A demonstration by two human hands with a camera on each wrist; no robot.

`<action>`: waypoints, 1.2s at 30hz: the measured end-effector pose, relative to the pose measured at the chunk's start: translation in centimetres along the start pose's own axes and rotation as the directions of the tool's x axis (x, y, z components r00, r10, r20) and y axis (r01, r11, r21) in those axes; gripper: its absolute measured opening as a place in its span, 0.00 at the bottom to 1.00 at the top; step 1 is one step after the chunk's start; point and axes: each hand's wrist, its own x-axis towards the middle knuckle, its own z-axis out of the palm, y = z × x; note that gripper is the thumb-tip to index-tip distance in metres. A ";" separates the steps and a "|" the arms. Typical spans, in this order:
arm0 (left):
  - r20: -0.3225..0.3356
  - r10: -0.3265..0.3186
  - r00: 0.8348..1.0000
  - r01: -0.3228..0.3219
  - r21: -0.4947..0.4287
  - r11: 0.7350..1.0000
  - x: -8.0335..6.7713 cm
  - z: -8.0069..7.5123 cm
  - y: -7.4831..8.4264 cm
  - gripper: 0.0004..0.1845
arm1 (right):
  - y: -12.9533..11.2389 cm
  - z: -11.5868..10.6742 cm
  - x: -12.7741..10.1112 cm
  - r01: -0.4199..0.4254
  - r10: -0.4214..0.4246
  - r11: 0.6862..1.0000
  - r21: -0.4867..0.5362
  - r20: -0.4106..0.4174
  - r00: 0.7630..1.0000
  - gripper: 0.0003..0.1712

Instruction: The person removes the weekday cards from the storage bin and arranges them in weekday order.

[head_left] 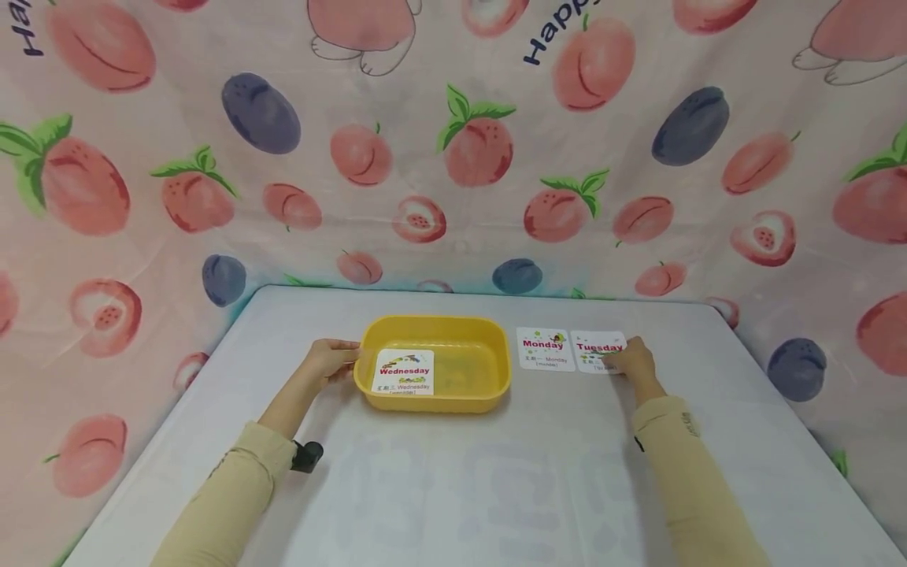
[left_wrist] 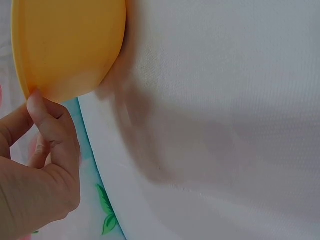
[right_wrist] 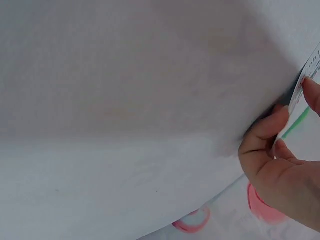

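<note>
Your right hand [head_left: 633, 361] pinches the Tuesday card's [head_left: 597, 348] near right corner; white card, red lettering, lying beside the Monday card [head_left: 543, 348] on the table [head_left: 453, 488]. Its lower text is covered. Your left hand [head_left: 329, 358] grips the yellow tray's [head_left: 489, 358] left rim; the Wednesday card [head_left: 404, 372] lies inside.

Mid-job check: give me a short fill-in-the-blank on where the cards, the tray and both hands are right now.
1. The card lying inside the yellow tray reads ____.
2. The right hand pinches the card that reads ____.
3. The left hand touches the tray's ____ end.
4. The Monday card lies on the table, between the tray and the ____ card.

Missing words: Wednesday; Tuesday; left; Tuesday
</note>
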 end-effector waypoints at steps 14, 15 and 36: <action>-0.005 0.003 1.000 -0.003 0.006 1.000 0.5 0.0 -0.3 0.20 | -1.0 0.5 -0.6 -0.121 0.116 0.989 -0.086 -0.066 0.991 0.37; -0.005 0.003 1.000 -0.003 0.006 1.000 0.5 0.0 -0.3 0.20 | -1.1 0.5 -0.7 -0.125 0.120 0.989 -0.084 -0.063 0.991 0.37; 0.002 0.015 1.000 -0.015 -0.019 1.000 0.4 0.2 -0.1 0.21 | 6.7 -0.2 8.2 -0.096 0.041 0.938 0.332 0.167 0.985 0.39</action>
